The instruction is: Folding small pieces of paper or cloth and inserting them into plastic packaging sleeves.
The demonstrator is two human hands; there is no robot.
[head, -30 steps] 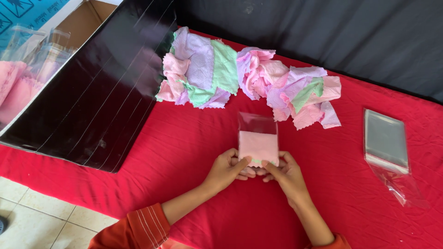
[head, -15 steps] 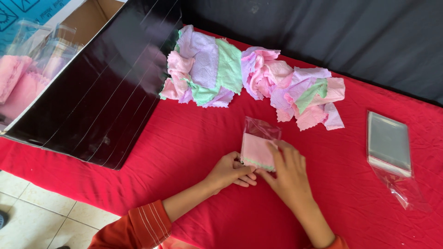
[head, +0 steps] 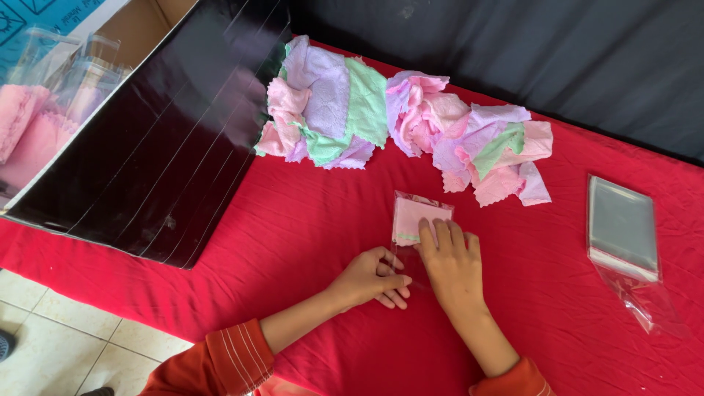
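Observation:
A clear plastic sleeve with a folded pink cloth inside point(head: 412, 213) lies flat on the red tablecloth point(head: 308, 242). My right hand point(head: 449, 258) rests palm down on its lower right part, fingers spread and pressing it to the table. My left hand point(head: 372, 278) sits just left of it with curled fingers pinching the sleeve's clear lower edge. A heap of pink, purple and green cloths point(head: 396, 121) lies beyond the sleeve.
A stack of empty clear sleeves point(head: 622, 227) lies at the right on the cloth. A large black-lined box flap point(head: 154, 139) slopes at the left, with bagged pink cloths point(head: 33, 128) inside the box. Dark fabric point(head: 550, 59) covers the back.
The bagged cloth went from being held at its lower edge by both hands to lying flat. My right hand moved up onto it and pressed down; my left hand stayed at its lower edge.

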